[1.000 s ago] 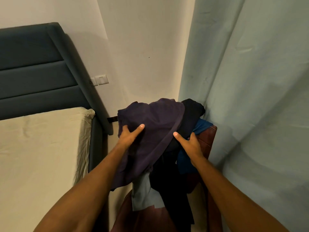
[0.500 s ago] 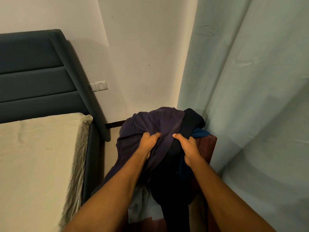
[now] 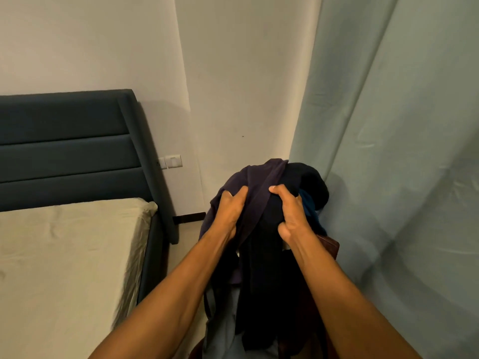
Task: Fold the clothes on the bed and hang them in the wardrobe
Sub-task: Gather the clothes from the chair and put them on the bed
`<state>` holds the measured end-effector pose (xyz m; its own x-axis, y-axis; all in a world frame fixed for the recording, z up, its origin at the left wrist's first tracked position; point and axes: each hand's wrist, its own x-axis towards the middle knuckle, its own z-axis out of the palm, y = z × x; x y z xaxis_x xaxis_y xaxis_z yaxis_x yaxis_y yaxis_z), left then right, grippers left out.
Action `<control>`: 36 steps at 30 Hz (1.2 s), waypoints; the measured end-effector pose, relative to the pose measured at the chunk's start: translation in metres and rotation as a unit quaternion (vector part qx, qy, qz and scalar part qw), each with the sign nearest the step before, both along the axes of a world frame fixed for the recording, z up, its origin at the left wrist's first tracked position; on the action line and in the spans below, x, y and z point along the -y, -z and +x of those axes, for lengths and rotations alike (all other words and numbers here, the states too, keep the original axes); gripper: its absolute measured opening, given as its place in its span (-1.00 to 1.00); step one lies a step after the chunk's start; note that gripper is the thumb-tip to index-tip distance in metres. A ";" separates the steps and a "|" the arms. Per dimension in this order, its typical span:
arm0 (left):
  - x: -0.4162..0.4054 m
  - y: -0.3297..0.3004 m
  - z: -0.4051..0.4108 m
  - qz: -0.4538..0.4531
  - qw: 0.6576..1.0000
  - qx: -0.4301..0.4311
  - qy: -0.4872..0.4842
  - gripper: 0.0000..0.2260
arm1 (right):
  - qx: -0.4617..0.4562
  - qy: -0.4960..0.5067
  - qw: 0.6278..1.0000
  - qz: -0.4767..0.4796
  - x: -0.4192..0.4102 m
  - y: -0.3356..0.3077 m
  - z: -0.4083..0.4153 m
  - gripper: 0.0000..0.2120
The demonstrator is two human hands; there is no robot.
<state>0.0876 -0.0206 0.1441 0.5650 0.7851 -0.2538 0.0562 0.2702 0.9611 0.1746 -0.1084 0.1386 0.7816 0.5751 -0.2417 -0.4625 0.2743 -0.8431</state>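
Observation:
A bundle of clothes is bunched in front of me: a dark purple garment (image 3: 261, 182) on top, a black one (image 3: 261, 281) hanging down, a blue one (image 3: 309, 208) at the right and a grey piece (image 3: 225, 330) low down. My left hand (image 3: 230, 211) grips the purple cloth from the left. My right hand (image 3: 290, 211) grips the black and purple cloth from the right. The pile sits over a reddish-brown chair (image 3: 329, 246), mostly hidden.
A bed with a cream sheet (image 3: 64, 255) and a dark blue padded headboard (image 3: 67, 141) fills the left. A pale blue-green curtain (image 3: 388, 151) hangs at the right, touching the clothes. A white wall with a switch plate (image 3: 173, 161) stands behind. A narrow floor strip separates bed and chair.
My hands went from lying flat on the pile to gripping it, moved closer together, and gathered the clothes into a tighter bundle. The view tilted upward.

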 end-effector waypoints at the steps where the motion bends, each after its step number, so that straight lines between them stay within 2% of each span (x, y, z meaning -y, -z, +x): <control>1: -0.002 -0.010 -0.004 0.004 1.000 0.009 -0.008 -0.67 | 0.008 -0.004 1.000 0.007 -0.003 -0.012 -0.005 -0.57; 5: -0.007 -0.058 -0.028 0.035 0.998 0.047 -0.031 -0.84 | 0.047 -0.014 0.998 0.037 -0.012 -0.061 -0.028 -0.53; 9: -0.008 -0.110 -0.064 0.092 0.990 0.094 -0.053 -0.69 | 0.080 -0.028 0.993 0.088 -0.016 -0.114 -0.061 -0.58; 13: 0.006 -0.168 -0.115 0.145 0.974 0.139 -0.104 -0.94 | 0.113 -0.061 0.978 0.162 -0.013 -0.173 -0.111 -0.82; 18: 0.021 -0.223 -0.199 0.224 0.941 0.180 -0.181 -0.92 | 0.142 -0.124 0.953 0.235 -0.010 -0.231 -0.189 -0.86; 21: 0.027 -0.238 -0.258 0.252 0.925 0.176 -0.224 -0.73 | 0.155 -0.151 0.941 0.259 -0.010 -0.249 -0.246 -0.89; 24: 0.038 -0.242 -0.324 0.279 0.912 0.160 -0.257 -0.72 | 0.149 -0.188 0.936 0.259 -0.010 -0.253 -0.307 -0.89; 28: 0.053 -0.245 -0.433 0.313 0.887 0.135 -0.310 -0.53 | 0.132 -0.225 0.930 0.260 -0.004 -0.258 -0.412 -0.69; 32: 0.081 -0.260 -0.541 0.349 0.851 0.104 -0.378 -0.52 | 0.118 -0.280 0.913 0.271 -0.002 -0.266 -0.518 -0.47; 36: 0.112 -0.268 -0.638 0.392 0.797 0.042 -0.458 -0.76 | 0.088 -0.353 0.890 0.275 -0.003 -0.265 -0.620 -0.33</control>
